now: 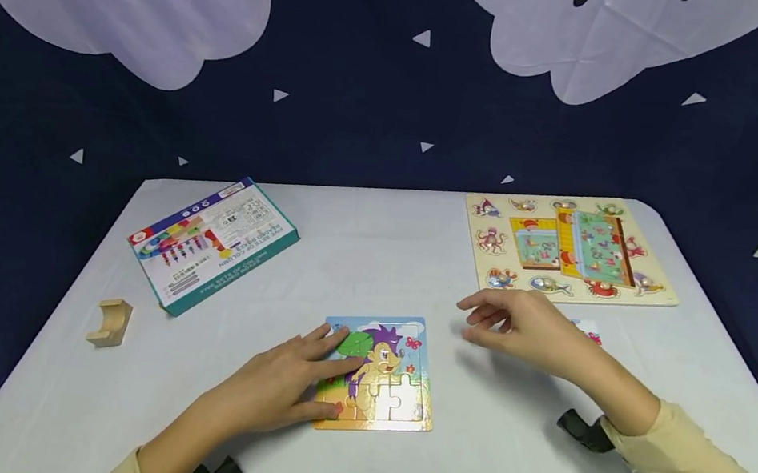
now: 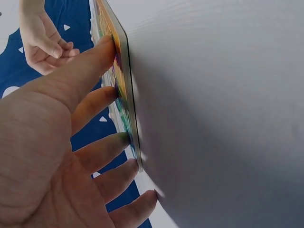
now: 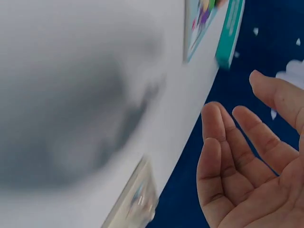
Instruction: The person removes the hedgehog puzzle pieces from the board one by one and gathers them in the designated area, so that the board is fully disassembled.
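A square jigsaw puzzle with a purple-haired hedgehog picture lies flat on the white table. Near its lower right shows a pale patch shaped like puzzle pieces. My left hand rests on the puzzle's left side, fingers spread; in the left wrist view the thumb and several fingertips touch its surface and edge. To the right, my right hand hovers over the table with loosely bent fingers and nothing in them. Partly hidden behind the right forearm lies a small white piece with pink marks.
A wooden sea-animal board lies at the back right, with two colourful picture pieces on it. At the back left is a teal-edged box. A curved wooden block stands at the left. Dark cloth hangs behind the table.
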The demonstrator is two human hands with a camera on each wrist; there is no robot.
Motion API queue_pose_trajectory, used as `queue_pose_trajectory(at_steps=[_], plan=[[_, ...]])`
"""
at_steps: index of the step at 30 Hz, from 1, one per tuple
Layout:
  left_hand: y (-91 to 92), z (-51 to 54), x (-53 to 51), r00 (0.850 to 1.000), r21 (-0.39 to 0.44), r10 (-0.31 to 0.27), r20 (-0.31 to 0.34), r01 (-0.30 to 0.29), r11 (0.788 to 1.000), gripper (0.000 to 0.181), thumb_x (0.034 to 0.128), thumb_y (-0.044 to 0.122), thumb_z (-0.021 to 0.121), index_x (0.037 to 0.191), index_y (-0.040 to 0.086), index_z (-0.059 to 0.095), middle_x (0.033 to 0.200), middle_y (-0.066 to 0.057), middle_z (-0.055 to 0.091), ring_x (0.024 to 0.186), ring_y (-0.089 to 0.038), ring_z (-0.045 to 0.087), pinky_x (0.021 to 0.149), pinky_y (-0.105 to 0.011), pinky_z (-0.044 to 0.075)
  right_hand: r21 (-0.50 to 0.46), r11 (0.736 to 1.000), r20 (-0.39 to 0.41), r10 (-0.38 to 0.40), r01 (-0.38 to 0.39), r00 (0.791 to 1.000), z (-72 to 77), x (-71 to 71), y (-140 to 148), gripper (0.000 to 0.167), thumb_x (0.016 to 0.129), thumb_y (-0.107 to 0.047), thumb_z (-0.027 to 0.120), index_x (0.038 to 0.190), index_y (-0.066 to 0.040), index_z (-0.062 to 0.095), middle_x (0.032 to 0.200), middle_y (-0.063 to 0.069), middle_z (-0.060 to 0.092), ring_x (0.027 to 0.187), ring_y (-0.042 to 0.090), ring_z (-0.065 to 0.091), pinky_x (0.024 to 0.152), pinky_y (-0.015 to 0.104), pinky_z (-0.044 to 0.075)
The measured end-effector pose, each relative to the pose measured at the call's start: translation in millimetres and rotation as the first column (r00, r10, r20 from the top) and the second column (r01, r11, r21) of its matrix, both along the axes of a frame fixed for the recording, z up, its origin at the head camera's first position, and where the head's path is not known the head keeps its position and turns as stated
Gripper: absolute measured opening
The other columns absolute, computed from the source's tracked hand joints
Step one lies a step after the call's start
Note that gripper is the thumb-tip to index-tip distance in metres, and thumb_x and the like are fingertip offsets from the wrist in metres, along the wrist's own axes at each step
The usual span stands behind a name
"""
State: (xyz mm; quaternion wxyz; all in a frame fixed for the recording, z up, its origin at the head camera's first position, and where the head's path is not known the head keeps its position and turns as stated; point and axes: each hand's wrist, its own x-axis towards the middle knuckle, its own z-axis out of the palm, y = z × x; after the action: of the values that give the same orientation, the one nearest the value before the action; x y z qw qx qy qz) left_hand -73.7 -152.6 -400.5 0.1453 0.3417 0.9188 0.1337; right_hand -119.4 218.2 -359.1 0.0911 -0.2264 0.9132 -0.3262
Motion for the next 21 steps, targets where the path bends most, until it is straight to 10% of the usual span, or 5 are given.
queue_pose_trajectory(at_steps=[12,21], plan=[[0.4,0.2,-1.8,0.998,-0.002,0.017,0.056,-0.017,1.000,0.080,0.0886,0.059,0.082,0.159,0.035,0.053,0.175,-0.010,0.036,0.161,-0.043,0.034,0.114,-0.070,0.048,-0.119,0.992,0.130,0.054,-0.038,0.990,-16.4,-3.6,-50.4,0.040,0.093,-0.018,0.084,0.129,-0.002,0.074,0.106,0.005,0.081,0.094,0.009,0.074,0.088,0.026,0.064],[0.7,-2.0,-2.0,1.000,0.019,0.007,0.015,-0.007,1.000,0.065,0.0976,0.054,0.074,0.156,0.032,0.058,0.173,-0.013,0.040,0.159,-0.044,0.038,0.114,-0.069,0.048,-0.121,0.992,0.183,0.059,-0.037,0.981,-20.9,-6.8,-69.9,0.039,0.094,-0.018,0.083,0.128,-0.001,0.074,0.104,0.004,0.080,0.092,0.008,0.075,0.086,0.024,0.063]])
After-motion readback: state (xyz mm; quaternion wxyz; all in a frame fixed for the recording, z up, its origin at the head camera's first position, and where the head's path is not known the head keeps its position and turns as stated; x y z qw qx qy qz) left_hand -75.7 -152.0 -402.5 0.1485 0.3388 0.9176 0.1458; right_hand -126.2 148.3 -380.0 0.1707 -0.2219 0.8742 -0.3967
